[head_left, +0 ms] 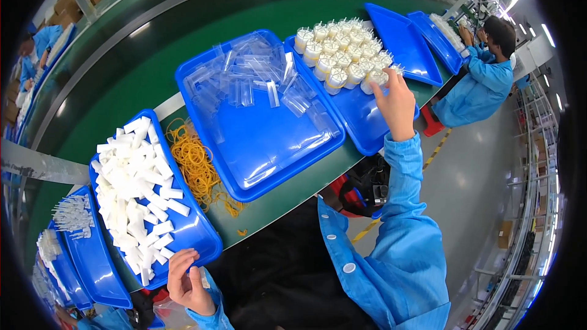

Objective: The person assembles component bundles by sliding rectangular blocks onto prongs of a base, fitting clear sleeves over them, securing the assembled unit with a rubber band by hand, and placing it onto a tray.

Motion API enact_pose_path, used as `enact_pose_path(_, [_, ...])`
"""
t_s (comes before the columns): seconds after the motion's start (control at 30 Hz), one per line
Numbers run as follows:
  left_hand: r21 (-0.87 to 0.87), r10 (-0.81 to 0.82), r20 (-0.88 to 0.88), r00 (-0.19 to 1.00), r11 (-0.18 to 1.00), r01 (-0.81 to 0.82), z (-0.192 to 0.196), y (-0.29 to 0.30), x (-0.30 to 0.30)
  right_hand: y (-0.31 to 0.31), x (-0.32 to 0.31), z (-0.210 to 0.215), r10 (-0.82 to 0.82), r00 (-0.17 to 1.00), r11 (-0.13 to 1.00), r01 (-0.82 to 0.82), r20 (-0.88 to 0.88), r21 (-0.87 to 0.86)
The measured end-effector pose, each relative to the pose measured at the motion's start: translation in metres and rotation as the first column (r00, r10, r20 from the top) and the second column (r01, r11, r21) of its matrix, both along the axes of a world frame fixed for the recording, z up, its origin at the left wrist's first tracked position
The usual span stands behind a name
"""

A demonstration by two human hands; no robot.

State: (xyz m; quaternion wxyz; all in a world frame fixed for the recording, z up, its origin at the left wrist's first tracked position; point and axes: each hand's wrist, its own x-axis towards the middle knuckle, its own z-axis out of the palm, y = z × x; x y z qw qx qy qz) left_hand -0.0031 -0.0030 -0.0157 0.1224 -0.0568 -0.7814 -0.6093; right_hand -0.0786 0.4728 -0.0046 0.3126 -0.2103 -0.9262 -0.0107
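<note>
My right hand point(396, 105) is at the near right edge of a group of white cylindrical bundles point(335, 79) with yellow bands and thin prongs on top. Its thumb and fingers are around one white bundle point(372, 80) in the front row. These bundles stand upright in a blue tray point(372, 129). Low on the left, my left hand point(188, 282) hovers by the near corner of another blue tray point(205, 245) heaped with short white cylinders point(137, 177). Its fingers are slightly bent, the thumb stands apart, and nothing shows between them.
Between the hands lies a blue tray point(263, 140) of clear plastic pieces point(244, 76). Yellow rubber bands point(192, 159) are piled beside it on the green bench point(260, 223). More blue trays point(403, 43) sit at both ends. A co-worker point(486, 79) in blue works at right.
</note>
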Motion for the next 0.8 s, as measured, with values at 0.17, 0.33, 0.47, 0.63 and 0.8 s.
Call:
enact_pose_path(0.17, [-0.058, 0.069, -0.043, 0.997, 0.996, -0.072, 0.007, -0.015, 0.003, -0.004, -0.006, -0.02, 0.021, 1.0, 0.998, -0.021, -0.008, -0.058])
enact_pose_path(0.33, [-0.074, 0.364, -0.175, 0.915, 0.922, -0.381, 0.012, -0.056, 0.004, -0.038, 0.009, 0.007, -0.04, 0.999, 0.987, 0.038, -0.009, -0.157])
enact_pose_path(0.47, [-0.093, 0.572, -0.226, 0.788, 0.793, -0.602, 0.027, -0.117, -0.01, -0.052, 0.038, 0.012, 0.109, 0.986, 0.968, -0.134, -0.125, -0.211])
enact_pose_path(0.63, [-0.285, 0.588, -0.146, 0.796, 0.745, -0.603, 0.035, -0.213, -0.042, -0.094, 0.039, 0.019, 0.267, 0.953, 0.921, -0.295, -0.14, -0.255])
enact_pose_path(0.8, [-0.583, 0.466, -0.049, 0.884, 0.705, -0.404, -0.007, -0.313, -0.112, -0.183, 0.022, 0.035, 0.587, 0.802, 0.761, -0.592, -0.108, -0.266])
